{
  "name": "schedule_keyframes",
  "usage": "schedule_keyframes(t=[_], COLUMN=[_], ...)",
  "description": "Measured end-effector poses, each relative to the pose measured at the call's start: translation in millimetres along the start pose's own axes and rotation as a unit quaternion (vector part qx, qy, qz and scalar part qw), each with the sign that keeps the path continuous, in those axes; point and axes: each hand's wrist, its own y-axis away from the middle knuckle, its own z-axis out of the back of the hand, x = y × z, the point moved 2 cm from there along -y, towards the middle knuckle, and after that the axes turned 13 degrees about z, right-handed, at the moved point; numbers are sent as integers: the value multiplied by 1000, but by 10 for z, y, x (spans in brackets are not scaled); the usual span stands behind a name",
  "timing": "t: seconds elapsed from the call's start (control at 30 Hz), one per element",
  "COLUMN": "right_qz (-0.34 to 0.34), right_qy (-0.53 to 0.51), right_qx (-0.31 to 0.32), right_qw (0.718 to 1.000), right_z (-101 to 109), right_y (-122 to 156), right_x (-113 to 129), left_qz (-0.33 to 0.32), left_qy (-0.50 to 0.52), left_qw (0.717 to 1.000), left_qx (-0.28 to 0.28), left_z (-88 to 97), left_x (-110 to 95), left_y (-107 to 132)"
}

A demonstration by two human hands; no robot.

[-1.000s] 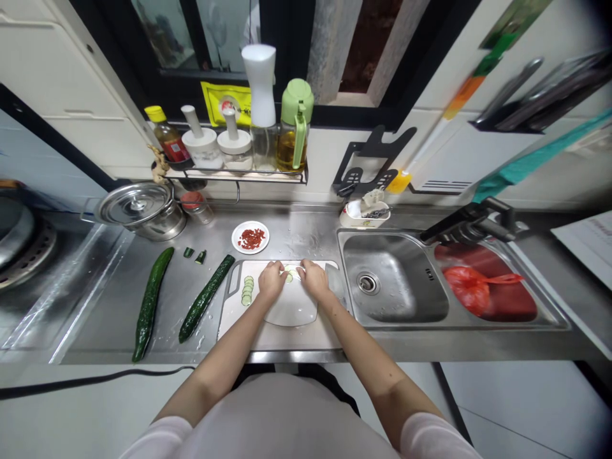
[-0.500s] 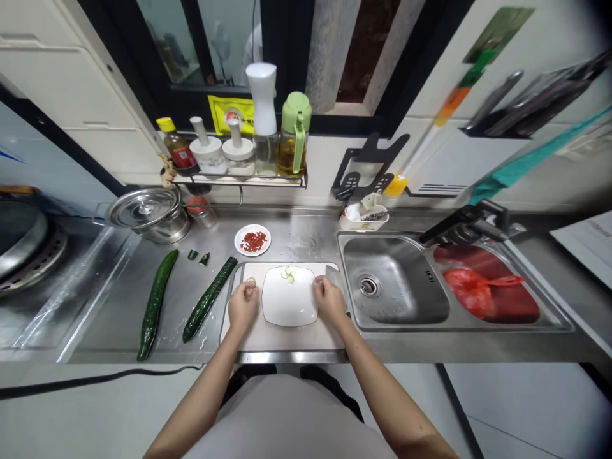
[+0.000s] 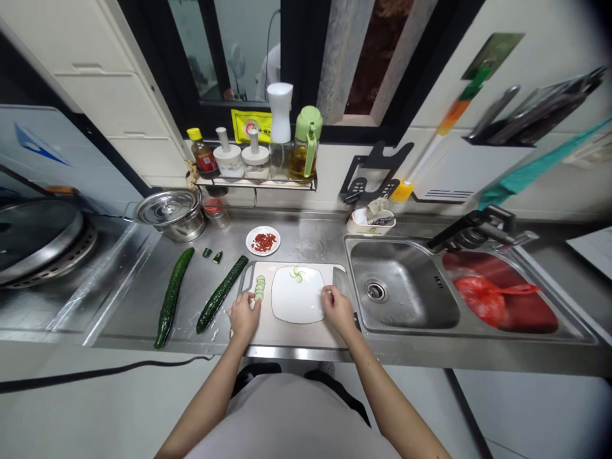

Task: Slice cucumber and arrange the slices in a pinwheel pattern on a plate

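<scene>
A white plate [image 3: 299, 299] with a small fan of cucumber slices [image 3: 297, 274] near its far edge sits on a cutting board [image 3: 282, 335]. Left of the plate, a row of overlapping cucumber slices [image 3: 259, 285] lies on the board. My left hand [image 3: 245, 315] has its fingers closed at the near end of that row, around the lowest slice. At the plate's right rim, my right hand [image 3: 338, 310] is closed, fingertips pinching the edge. A knife blade [image 3: 340, 278] shows on the board beyond it, partly covered by the hand.
Left of the board lie a cut cucumber [image 3: 221, 295], a whole cucumber [image 3: 174, 298] and two cucumber ends [image 3: 217, 257]. Behind stands a small dish of chopped red pieces [image 3: 263, 241]. A sink [image 3: 401, 280] is to the right; a lidded pot [image 3: 172, 213] stands back left.
My left hand has drawn back toward me along the board, uncovering the row of slices. My right hand stays by the plate's rim. The camera view has shifted.
</scene>
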Motion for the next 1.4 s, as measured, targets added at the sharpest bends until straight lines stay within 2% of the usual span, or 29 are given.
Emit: schedule_keyframes(t=[0.33, 0.57, 0.7, 0.83, 0.93, 1.0, 1.07, 1.17, 1.27, 1.4], right_qz=[5, 10, 12, 18, 32, 55, 83, 112, 129, 136], right_qy=[-12, -23, -25, -34, -62, -100, -150, -208, -238, -242], right_qx=[6, 7, 8, 13, 17, 24, 33, 40, 44, 38], right_qw=[1000, 1000, 1000, 999, 997, 993, 985, 971, 962, 960], right_z=[10, -9, -9, -5, -12, -30, -57, -94, -106, -75], right_y=[63, 58, 66, 58, 12, -35, -87, -157, -205, -226], right_x=[25, 98, 135, 179, 273, 382, 517, 716, 854, 901], left_qz=[-15, -17, -6, 27, 43, 29, 15, -11, -38, -60], left_qy=[15, -12, 24, 172, 336, 405, 432, 437, 431, 418], left_qw=[1000, 999, 1000, 984, 933, 896, 878, 868, 865, 870], left_qx=[-14, -24, -15, 39, 125, 177, 204, 233, 254, 255], left_z=[-32, -9, -7, 6, 39, 81, 134, 206, 252, 289], left_x=[20, 7, -21, -52, -161, -285, -417, -584, -689, -750], left_y=[-2, 0, 25, 1, -30, -25, 8, 93, 172, 231])
